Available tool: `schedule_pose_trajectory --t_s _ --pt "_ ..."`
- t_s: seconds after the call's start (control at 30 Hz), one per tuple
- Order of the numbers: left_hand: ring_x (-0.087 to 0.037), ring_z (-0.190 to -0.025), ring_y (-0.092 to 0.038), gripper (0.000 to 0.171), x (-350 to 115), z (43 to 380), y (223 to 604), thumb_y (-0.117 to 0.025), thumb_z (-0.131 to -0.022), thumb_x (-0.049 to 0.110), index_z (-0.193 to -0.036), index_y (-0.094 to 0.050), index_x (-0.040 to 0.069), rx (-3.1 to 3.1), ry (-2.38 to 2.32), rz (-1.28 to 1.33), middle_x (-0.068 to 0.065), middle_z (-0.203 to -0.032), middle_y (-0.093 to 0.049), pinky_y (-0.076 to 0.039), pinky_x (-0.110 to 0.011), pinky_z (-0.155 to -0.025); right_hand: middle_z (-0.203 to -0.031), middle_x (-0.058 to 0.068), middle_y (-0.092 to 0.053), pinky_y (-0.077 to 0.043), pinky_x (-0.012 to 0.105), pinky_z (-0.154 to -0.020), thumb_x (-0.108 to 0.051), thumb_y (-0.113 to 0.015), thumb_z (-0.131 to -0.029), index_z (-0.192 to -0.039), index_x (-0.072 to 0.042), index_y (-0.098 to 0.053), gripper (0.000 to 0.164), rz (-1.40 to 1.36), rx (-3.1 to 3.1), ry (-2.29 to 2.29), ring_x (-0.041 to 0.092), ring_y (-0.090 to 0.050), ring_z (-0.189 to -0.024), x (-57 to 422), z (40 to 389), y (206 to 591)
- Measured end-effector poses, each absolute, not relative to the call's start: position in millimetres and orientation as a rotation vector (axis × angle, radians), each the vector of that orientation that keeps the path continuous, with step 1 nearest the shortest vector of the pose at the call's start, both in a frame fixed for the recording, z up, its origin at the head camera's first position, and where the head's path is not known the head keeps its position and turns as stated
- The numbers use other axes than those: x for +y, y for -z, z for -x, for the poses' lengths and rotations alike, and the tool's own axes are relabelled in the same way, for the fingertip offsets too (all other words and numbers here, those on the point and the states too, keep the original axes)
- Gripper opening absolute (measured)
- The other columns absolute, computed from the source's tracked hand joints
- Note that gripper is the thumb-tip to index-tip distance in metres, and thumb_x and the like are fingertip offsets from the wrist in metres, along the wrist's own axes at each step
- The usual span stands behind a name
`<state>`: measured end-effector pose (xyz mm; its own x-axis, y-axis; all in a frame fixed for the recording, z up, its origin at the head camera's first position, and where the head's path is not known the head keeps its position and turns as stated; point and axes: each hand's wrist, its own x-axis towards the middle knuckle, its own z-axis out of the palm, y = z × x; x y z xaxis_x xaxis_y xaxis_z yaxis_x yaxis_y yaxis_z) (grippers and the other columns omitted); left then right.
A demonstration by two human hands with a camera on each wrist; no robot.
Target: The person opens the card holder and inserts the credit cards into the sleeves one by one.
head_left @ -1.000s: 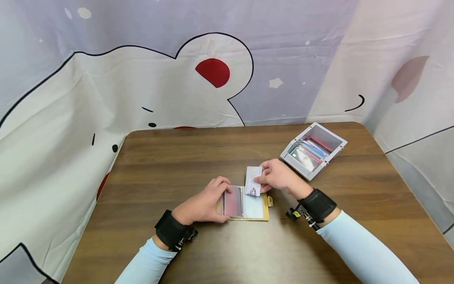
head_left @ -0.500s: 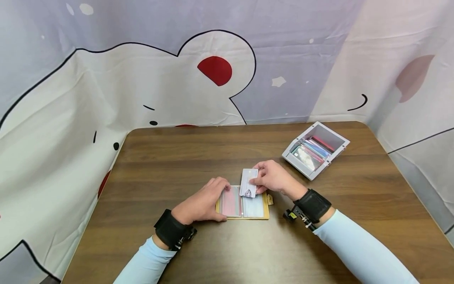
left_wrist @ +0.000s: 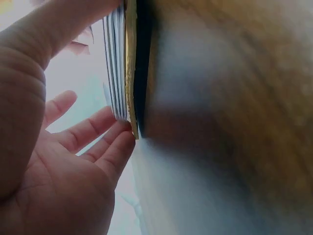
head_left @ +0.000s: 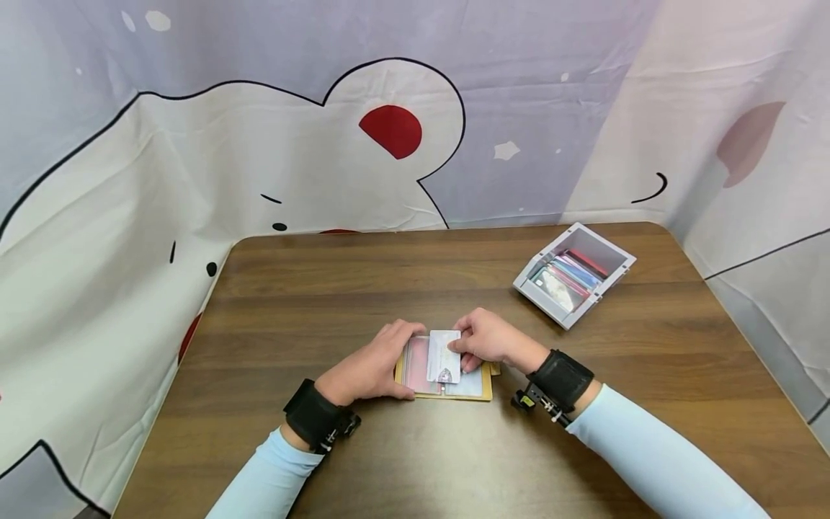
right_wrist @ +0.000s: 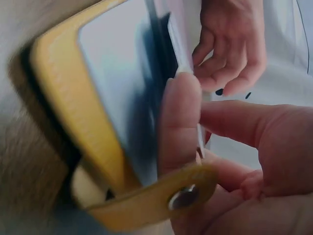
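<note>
A yellow card holder (head_left: 486, 386) lies spread on the table, with clear sleeves and a pinkish page on its left side. My left hand (head_left: 376, 366) grips its left side, thumb at the near edge and fingers at the far edge; the left wrist view shows fingertips against the stacked sleeves (left_wrist: 115, 63). Between thumb and fingers, my right hand (head_left: 489, 339) pinches a white card (head_left: 444, 356) over the middle of the holder. In the right wrist view the card shows nearly edge-on, and the holder's snap strap (right_wrist: 137, 211) stands up close to the fingers.
A grey box (head_left: 542, 308) with several upright colourful cards (head_left: 573, 274) stands at the back right of the wooden table (head_left: 363, 281). Behind the table hangs a printed cloth (head_left: 259, 158).
My right hand has moved the white card left and toward me, from the holder's right half to over its middle. The left hand has stayed at the holder's left side.
</note>
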<state>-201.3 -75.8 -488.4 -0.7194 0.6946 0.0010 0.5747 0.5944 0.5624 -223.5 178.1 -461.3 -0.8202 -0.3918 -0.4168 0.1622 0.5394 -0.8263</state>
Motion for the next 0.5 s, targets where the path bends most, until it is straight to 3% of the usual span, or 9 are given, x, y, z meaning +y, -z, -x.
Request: schedule_pose_trajectory --t_s 0.2,0.37,0.5 --pt "-0.016 -0.123 -0.045 0.110 -74 201 488 -0.094 -0.073 0.035 -0.158 -0.027 0.012 2.601 -0.802 -1.052 -0.007 -0.142 -0.045 -0.045 -0.036 -0.108 -0.065 0.007 -0.066 -0.058 0.030 -0.054 0.001 -0.073 -0.090 -0.103 0.008 -0.060 0.021 0.163 2.177 1.326 0.010 -0.065 -0.050 171 222 464" --pt "-0.018 -0.122 -0.046 0.116 -72 201 489 -0.094 -0.072 0.035 -0.161 -0.023 0.013 2.605 -0.816 -1.044 -0.008 -0.141 -0.044 -0.046 -0.035 -0.107 -0.071 0.008 -0.066 -0.060 0.030 -0.057 0.006 -0.069 -0.090 -0.106 0.011 -0.061 0.018 0.163 2.141 1.395 0.012 -0.066 -0.053 166 223 469" --pt "-0.023 -0.132 -0.044 0.118 -71 201 490 -0.095 -0.072 0.035 -0.161 -0.021 0.013 2.601 -0.829 -1.027 -0.011 -0.146 -0.043 -0.044 -0.040 -0.111 -0.076 0.010 -0.066 -0.060 0.030 -0.059 0.007 -0.066 -0.091 -0.109 0.012 -0.061 0.018 0.142 2.118 1.423 0.013 -0.068 -0.055 163 223 471"
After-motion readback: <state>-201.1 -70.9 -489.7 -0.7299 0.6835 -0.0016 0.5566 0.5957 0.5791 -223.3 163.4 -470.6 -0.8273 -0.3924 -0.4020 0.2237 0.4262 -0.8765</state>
